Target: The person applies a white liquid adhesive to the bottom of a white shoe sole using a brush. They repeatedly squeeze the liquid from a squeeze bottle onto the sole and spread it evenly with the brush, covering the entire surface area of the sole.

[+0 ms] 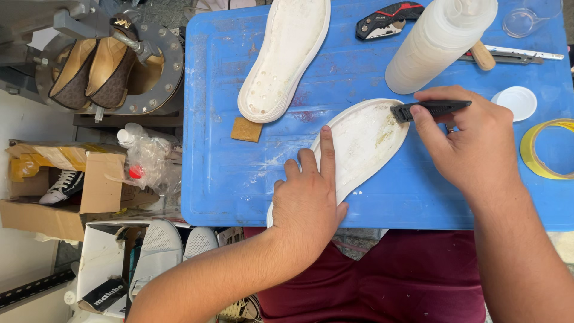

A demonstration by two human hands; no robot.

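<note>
The left hand (308, 200) presses flat on a white rubbery shoe sole (365, 143), fingers spread, forefinger stretched along its rim. The right hand (472, 140) pinches a small black brush (427, 109), its bristles touching the sole's scuffed inner face just beyond the left fingertips. A frosted plastic bottle (439, 42) lies just past the right knuckles; whether glue streaks the sole is unclear.

White shoe sole (365, 140), black brush (427, 109), blue tabletop (239, 173), yellow tape roll (547, 149), maroon trousers (412, 275).
</note>
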